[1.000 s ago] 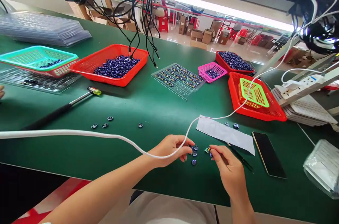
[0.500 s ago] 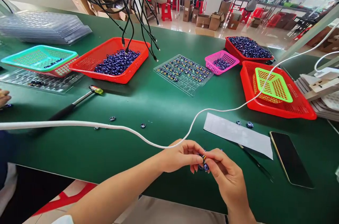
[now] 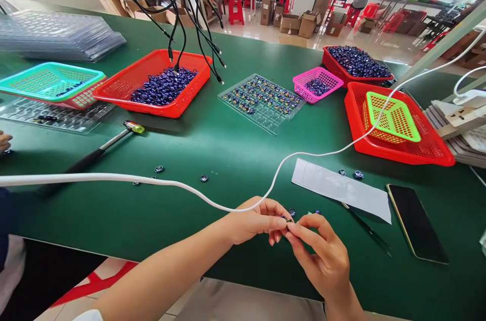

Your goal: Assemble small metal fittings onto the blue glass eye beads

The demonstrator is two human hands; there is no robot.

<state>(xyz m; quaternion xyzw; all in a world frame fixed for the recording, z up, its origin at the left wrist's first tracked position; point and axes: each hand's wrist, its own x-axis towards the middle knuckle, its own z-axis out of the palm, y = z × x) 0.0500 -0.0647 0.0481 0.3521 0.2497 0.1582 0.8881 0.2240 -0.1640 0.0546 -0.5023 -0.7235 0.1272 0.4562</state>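
Observation:
My left hand (image 3: 258, 222) is closed in a pinch on a small dark part with a gold-coloured edge (image 3: 289, 220), mostly hidden by the fingers. My right hand (image 3: 322, 252) meets it from the right, thumb and forefinger pressed together at the part; whether something separate is between these fingertips is hidden. Just behind the hands, a shiny dark-blue round piece (image 3: 292, 212) lies on the green table (image 3: 243, 154). Another small blue piece (image 3: 317, 212) is beyond the right hand. A white cable (image 3: 212, 203) crosses in front of my left wrist.
Tweezers (image 3: 366, 227) lie partly under a white paper strip (image 3: 337, 189), beside a phone (image 3: 417, 225). Farther back are a partly filled clear tray (image 3: 271, 126), a pink basket (image 3: 304, 95) and a red basket (image 3: 152, 111) of blue pieces. A hammer (image 3: 114, 141) lies left; another person's hand (image 3: 4, 141) shows there.
My right hand has shifted slightly and its fingers have changed their hold at the part. The blue piece hanging below the fingertips earlier no longer shows there. The view has moved slightly.

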